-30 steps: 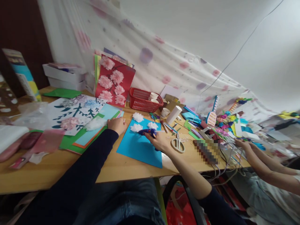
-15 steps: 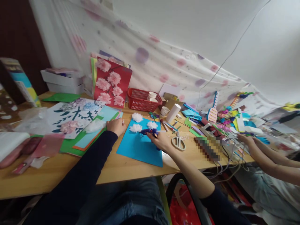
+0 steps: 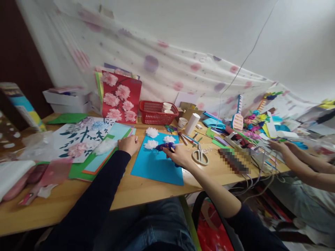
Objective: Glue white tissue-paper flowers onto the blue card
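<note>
My right hand [image 3: 179, 156] is wrapped round a dark blue hot glue gun [image 3: 164, 146], with a pale glue stick jutting from its back. The gun is over a blue sheet of card [image 3: 154, 169], its nozzle pointing left, close to a white paper flower [image 3: 151, 144]. Two more fluffy flowers are near the sheet's top: one white flower [image 3: 152, 132] at the upper left corner and another white flower [image 3: 169, 139] just behind the gun. Left of the card, my left hand [image 3: 127, 145] is closed and rests by the coloured papers; a small whitish bit shows at its fingertips, too small to name.
Scissors [image 3: 200, 158] lie right of the card, near pens and a white roll [image 3: 192, 124]. Behind stand a red basket [image 3: 158, 118] with cups and a red card [image 3: 134, 97] with pink flowers. Cables [image 3: 258, 167] and a co-worker's arms [image 3: 300, 167] are at the right.
The camera view has shifted and tilted slightly. Both hands keep nearly the same places over the table, the glue gun still in my right hand.
</note>
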The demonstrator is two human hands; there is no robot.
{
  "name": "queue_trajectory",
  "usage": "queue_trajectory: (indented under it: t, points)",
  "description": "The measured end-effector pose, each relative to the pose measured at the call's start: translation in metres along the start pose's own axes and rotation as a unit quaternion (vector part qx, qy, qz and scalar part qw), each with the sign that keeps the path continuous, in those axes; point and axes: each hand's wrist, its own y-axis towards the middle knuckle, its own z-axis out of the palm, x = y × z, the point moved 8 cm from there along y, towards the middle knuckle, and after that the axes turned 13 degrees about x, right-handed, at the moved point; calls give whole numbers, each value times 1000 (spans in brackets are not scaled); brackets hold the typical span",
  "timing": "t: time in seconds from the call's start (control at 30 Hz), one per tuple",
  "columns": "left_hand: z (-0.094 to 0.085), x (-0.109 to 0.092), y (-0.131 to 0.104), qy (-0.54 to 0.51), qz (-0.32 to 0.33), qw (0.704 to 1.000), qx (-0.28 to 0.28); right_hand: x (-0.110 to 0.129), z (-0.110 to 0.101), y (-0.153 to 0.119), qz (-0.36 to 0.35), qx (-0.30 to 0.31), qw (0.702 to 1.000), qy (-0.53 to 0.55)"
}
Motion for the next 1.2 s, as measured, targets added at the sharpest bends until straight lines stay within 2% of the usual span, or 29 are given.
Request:
queue_trajectory:
  t: [0.1, 0.27, 0.63, 0.87, 1.07, 1.2]
  points:
    - [0, 0, 0, 4, -3, 1000, -2, -4, -1, 3, 6, -15, 1000, -17]
    - [1, 0, 2, 7, -1, 1000, 0, -5, -4, 4, -27, -50, 998, -30]
    - [0, 0, 1, 2, -3, 1000, 1, -5, 7, -3, 23, 44, 998, 25]
    - [-1, 0, 0, 0, -11, 1000, 2, -1, 19, 13, -8, 31, 994, 106]
    - [0, 1, 1, -3, -9, 1000, 6, 4, 2, 2, 23, 23, 989, 142]
    - [-2, 0, -1, -2, -8, 1000, 7, 2, -1, -7, 55, 49, 985, 159]
